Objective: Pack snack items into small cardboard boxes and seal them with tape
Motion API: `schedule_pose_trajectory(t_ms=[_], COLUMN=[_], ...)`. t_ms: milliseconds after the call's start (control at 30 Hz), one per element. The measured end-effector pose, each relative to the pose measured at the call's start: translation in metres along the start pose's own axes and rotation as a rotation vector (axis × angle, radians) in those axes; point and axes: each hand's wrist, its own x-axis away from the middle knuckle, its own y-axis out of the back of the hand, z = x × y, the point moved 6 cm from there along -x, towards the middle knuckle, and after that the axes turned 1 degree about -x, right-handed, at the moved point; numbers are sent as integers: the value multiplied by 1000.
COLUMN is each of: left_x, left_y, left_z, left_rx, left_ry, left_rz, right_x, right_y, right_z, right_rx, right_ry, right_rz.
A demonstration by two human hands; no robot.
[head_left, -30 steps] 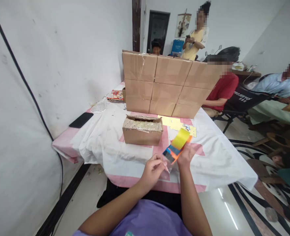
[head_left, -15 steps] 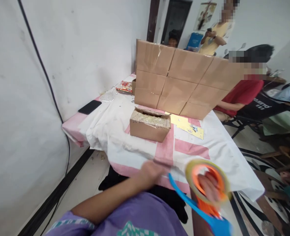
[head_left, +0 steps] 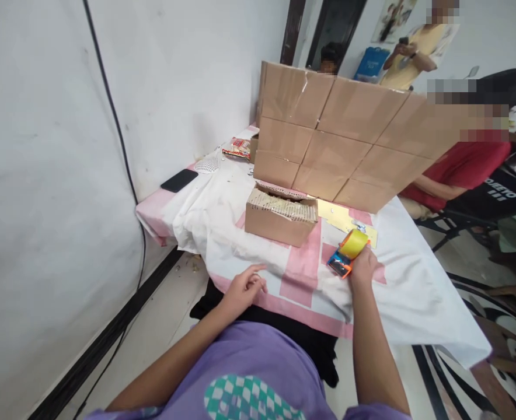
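My right hand (head_left: 365,266) grips a tape dispenser (head_left: 342,261) with a blue and orange body and a yellow roll, at the right part of the table. Whether the dispenser rests on the cloth I cannot tell. My left hand (head_left: 243,288) is empty at the table's front edge, its index finger stretched out and the others loosely bent. Beyond and between both hands stands a small brown cardboard box (head_left: 279,226), its top edges ragged and its upper side partly open. Behind it rises a large taped cardboard panel (head_left: 337,146), tilted slightly.
A white and pink cloth (head_left: 223,219) covers the table. On it lie a black phone (head_left: 179,180), a white perforated piece (head_left: 208,164), a red snack packet (head_left: 237,148) and yellow card (head_left: 339,216). A wall borders the left. A person in red (head_left: 463,169) sits right.
My right hand has brought the tape dispenser from low beside my lap up and forward over the table. My left hand has shifted left, its fingers now loosened. The view has turned slightly left.
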Motion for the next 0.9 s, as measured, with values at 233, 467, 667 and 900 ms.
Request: schedule_pose_trajectory(t_ms=[233,467,667,900], left_x=[-9,-28,-32,-44], left_y=[-4,-19,-11,2], left_z=[-26,-78,-89,-82], left_rx=[-60,-329,-324,-436], left_ry=[-90,-351,-370,-134], left_rz=[116,207,121,183], right_x=[35,119,117,101], right_y=[36,-61,-90,-76], right_z=[36,152,183,216], right_rx=[152,153,99,257], right_ry=[163,452,532,845], right_rz=[-160,709,872,778])
